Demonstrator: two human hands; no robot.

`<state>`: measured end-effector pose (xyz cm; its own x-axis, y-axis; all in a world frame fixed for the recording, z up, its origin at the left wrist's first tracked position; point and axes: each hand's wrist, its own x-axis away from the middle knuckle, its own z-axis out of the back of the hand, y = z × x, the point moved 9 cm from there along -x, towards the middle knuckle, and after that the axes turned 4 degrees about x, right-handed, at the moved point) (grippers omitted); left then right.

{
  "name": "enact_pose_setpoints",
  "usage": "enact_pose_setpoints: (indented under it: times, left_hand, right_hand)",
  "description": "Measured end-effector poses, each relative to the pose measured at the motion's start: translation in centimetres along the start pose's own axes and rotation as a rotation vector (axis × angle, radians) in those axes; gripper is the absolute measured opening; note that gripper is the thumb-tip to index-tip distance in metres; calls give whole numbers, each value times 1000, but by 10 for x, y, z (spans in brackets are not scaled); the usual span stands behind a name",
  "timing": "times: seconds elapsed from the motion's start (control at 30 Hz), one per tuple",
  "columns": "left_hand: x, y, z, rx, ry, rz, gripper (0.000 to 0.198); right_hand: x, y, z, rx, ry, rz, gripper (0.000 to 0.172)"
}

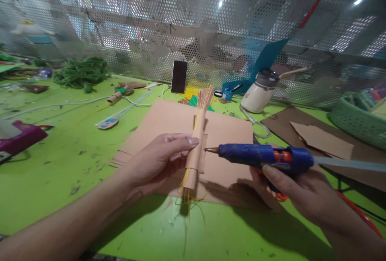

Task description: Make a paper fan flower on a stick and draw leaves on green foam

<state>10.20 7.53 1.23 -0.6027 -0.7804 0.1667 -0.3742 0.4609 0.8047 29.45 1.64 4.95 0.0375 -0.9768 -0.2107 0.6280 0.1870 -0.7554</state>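
My left hand (157,158) grips a rolled tan paper bundle (196,154) with thin yellow and pink strands sticking out of both ends. It holds the bundle upright above a stack of tan paper sheets (229,132). My right hand (289,188) is wrapped round a blue glue gun (265,156) with an orange band. The gun's metal tip points left and sits almost against the bundle's side. A clear glue stick juts from the gun's back toward the right.
Green table (60,172) with scraps. A purple glue gun (21,138) lies at the left, green yarn (81,72) and white cords behind. A dark phone (179,77) leans on the perforated metal screen. White jar (257,94), brown cardboard (322,140) and a green basket (358,122) at the right.
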Motion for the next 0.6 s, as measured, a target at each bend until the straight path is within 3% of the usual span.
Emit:
enact_pose_setpoints:
  times: [0.3, 0.6]
  left_hand:
    - [1, 2, -2, -4, 11, 1, 17]
    - [2, 0, -4, -13, -25, 2, 9]
  right_hand:
    - [4, -5, -5, -49, -114, 55, 37]
    - [-4, 13, 3, 17, 51, -33, 41]
